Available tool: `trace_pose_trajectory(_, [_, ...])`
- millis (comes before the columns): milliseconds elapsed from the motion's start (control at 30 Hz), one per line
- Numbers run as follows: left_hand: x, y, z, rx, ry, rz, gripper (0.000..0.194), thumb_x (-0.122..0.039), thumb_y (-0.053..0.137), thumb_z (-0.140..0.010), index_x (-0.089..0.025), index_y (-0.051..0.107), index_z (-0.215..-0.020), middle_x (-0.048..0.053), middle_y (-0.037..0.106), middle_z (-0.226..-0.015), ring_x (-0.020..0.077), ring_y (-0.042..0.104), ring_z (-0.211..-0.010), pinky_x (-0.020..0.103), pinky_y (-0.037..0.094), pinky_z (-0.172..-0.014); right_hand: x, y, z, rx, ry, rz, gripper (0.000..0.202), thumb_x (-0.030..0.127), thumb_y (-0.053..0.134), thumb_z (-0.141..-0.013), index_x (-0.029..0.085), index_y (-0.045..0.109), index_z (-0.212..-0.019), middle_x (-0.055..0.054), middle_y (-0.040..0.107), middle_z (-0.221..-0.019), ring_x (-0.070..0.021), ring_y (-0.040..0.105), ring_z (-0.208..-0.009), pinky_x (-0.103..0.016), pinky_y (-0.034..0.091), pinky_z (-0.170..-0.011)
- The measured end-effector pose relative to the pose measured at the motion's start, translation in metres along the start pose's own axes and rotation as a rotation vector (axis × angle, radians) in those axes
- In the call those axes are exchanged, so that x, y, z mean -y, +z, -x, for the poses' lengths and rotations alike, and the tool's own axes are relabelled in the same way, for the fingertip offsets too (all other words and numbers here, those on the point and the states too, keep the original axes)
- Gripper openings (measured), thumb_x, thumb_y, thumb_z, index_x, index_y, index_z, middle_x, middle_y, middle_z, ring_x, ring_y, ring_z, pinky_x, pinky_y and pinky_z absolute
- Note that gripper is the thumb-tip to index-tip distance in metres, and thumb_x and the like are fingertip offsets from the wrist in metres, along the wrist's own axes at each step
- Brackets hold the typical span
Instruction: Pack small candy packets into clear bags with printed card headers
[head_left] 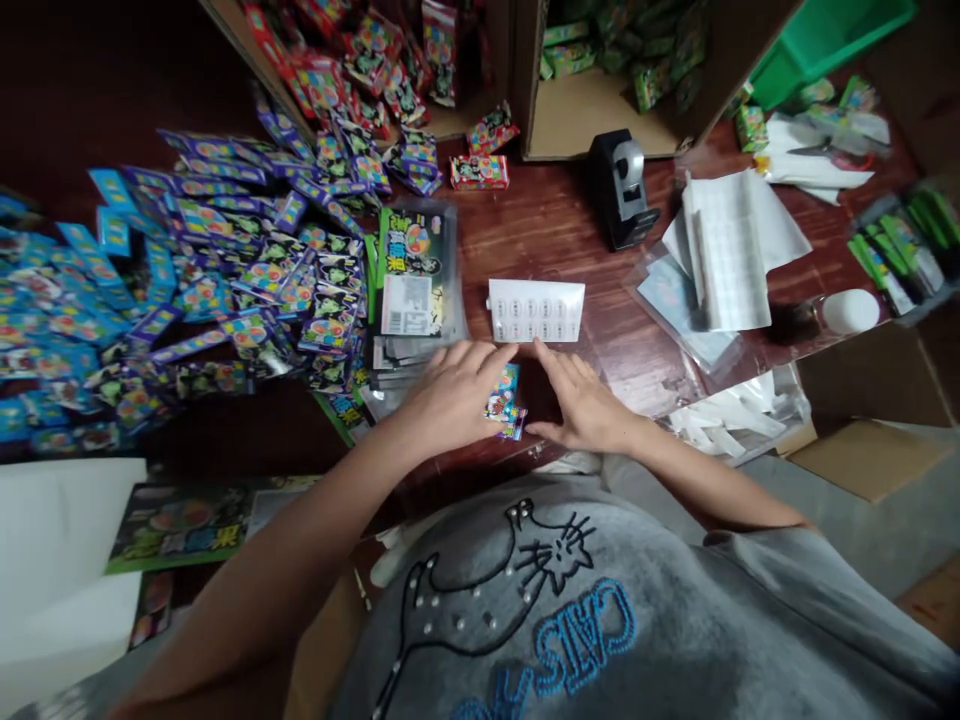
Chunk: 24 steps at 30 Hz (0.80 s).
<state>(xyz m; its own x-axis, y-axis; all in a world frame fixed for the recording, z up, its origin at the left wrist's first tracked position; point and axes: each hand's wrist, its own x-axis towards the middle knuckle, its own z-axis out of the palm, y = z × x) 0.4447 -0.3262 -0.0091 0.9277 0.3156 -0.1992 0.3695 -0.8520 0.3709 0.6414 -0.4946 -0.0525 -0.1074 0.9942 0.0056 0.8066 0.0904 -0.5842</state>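
Note:
My left hand (465, 395) lies over some small candy packets (502, 400), blue and purple, at the front edge of the table. Its fingers are stretched out and its palm hides part of the packets. To the right, my right hand (581, 400) has its thumb and fingers spread, with bare wood between the two hands. Just beyond my fingertips lies a white sheet of round stickers (536, 312). Left of it is a stack of flat printed pouches (414, 265), close to my left hand.
Heaps of purple packets (262, 270) and blue packets (60, 330) cover the left side. Cardboard boxes at the back hold red packets (367, 60) and green packets (570, 55). A black tape dispenser (619, 190), paper sheets (727, 250) and a white-capped bottle (850, 312) stand right.

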Motion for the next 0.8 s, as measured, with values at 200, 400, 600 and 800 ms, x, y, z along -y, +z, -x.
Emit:
trace_pose_trajectory(200, [0.000,0.000,0.073,-0.398,-0.429,-0.091,0.071,-0.063,0.073,-0.091,-0.018,0.058,-0.143,0.018,0.062,-0.131,0.0404,0.063,-0.128,0.055,0.056,-0.108,0.007,-0.001,-0.004,0.245,-0.270,0.048,0.088,0.040,0.070,-0.102,0.015,0.026,-0.174,-0.022,0.036,-0.176,-0.0380,0.047,-0.146,-0.053,0.046,-0.112])
trace_pose_trajectory(400, [-0.028,0.044,0.102,-0.081,-0.795,-0.088,0.070,-0.072,0.059,-0.098,-0.011,0.059,-0.131,0.024,0.064,-0.128,0.0373,0.074,-0.091,0.044,0.060,-0.068,0.010,0.024,-0.008,0.131,-0.134,0.243,0.051,0.061,0.058,-0.108,0.014,0.075,-0.122,-0.016,0.075,-0.115,-0.0323,0.061,-0.106,-0.047,0.045,-0.093])
trace_pose_trajectory(600, [0.008,0.031,0.121,0.005,-0.163,0.003,0.057,-0.032,0.064,-0.097,-0.025,0.059,-0.154,0.018,0.051,-0.165,0.0397,0.058,-0.144,0.056,0.050,-0.119,-0.001,0.008,-0.007,0.110,-0.220,0.104,0.093,0.077,0.072,-0.091,0.015,0.052,-0.156,-0.024,0.053,-0.160,-0.0414,0.048,-0.145,-0.064,0.036,-0.121])
trace_pose_trajectory(800, [0.006,0.050,0.095,0.039,-0.087,0.108,0.062,-0.023,0.063,-0.100,-0.028,0.052,-0.161,0.013,0.042,-0.174,0.0348,0.060,-0.146,0.051,0.051,-0.122,-0.005,0.016,-0.019,0.136,-0.214,0.066,0.090,0.057,0.077,-0.094,0.014,0.042,-0.165,-0.020,0.060,-0.148,-0.0393,0.053,-0.137,-0.066,0.033,-0.127])
